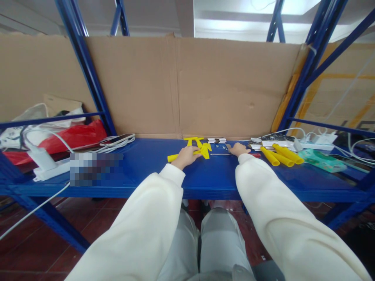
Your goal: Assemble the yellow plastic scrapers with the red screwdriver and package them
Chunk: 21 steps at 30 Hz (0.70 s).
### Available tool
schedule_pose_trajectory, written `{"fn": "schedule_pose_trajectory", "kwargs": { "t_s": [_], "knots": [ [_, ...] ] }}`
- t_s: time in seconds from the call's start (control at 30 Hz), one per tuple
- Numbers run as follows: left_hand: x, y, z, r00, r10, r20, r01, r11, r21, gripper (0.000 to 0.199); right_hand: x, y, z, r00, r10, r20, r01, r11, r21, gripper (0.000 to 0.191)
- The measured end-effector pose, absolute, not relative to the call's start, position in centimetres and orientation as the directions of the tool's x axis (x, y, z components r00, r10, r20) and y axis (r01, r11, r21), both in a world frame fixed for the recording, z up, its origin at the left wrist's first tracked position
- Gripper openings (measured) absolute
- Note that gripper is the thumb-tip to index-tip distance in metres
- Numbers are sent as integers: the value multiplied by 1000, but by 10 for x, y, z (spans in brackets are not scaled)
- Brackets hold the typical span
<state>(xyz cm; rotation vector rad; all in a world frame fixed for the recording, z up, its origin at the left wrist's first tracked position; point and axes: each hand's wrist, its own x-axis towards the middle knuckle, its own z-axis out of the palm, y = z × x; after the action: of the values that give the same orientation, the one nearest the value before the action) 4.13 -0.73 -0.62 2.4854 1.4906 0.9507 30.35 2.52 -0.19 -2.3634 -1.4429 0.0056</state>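
My left hand is closed round a yellow plastic piece, whose tube end sticks out to the left of the hand. Just behind it lies another yellow part. My right hand rests low over the blue shelf, its fingers close to some small dark bits; whether it grips anything is too small to tell. A thin screwdriver shaft lies left of that hand, and its red handle shows on the right. Small white and dark packs sit between the hands, farther back.
Several yellow tubes lie right of my right hand, beside a green packet and a power strip. On the left are a phone, cables, a red bag and another power strip. Cardboard stands behind the shelf.
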Motion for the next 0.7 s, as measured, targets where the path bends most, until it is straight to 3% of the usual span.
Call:
{"fn": "schedule_pose_trajectory", "kwargs": {
  "t_s": [0.3,0.53,0.7],
  "knots": [
    [44,-6,-9,311,831,462,703,-528,476,11,303,26,-4,518,835,185,817,-419,-396,47],
    [45,-5,-12,322,827,461,726,-528,440,15,304,23,-3,516,838,178,794,-391,-465,46],
    [46,-6,-12,312,822,476,675,-545,498,17,314,28,-7,538,797,275,764,-323,-558,38]
  ]
}}
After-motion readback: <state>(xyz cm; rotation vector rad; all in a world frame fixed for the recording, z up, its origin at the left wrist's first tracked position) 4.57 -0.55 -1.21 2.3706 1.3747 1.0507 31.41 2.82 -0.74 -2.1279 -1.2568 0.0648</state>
